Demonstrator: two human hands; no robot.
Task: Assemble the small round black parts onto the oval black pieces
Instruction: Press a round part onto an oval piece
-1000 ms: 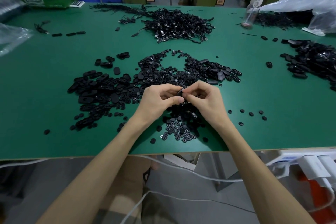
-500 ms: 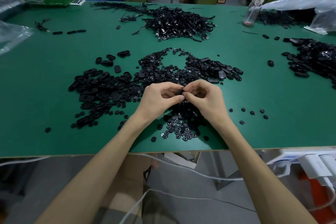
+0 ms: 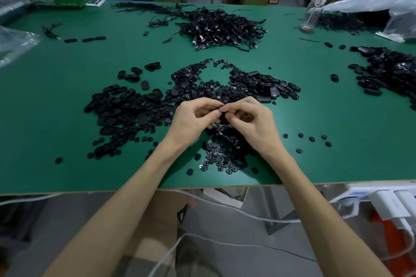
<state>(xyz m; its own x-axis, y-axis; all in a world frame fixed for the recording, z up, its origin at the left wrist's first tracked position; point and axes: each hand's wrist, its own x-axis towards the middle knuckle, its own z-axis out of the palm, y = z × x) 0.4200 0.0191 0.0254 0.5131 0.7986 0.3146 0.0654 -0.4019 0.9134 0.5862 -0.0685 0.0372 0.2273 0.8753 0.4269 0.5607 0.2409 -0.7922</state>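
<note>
Near edge of the table [image 3: 67, 164], lower centre: heap of round parts [image 3: 221, 159]. Just above it, left hand [image 3: 193, 119] and right hand [image 3: 252, 121] meet, fingertips of both pinching 1 small black piece [image 3: 220, 109]. Centre left: oval pieces [image 3: 126, 108]. Upper centre: cable pile [image 3: 220, 27].

Oval pieces [image 3: 126, 108] L of round parts [image 3: 221, 161], cable heap [image 3: 222, 27] behind both on table [image 3: 56, 177].

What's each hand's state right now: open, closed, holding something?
Left hand: closed, pinching a small black part at the fingertips.
Right hand: closed, pinching the same part from the other side.
</note>
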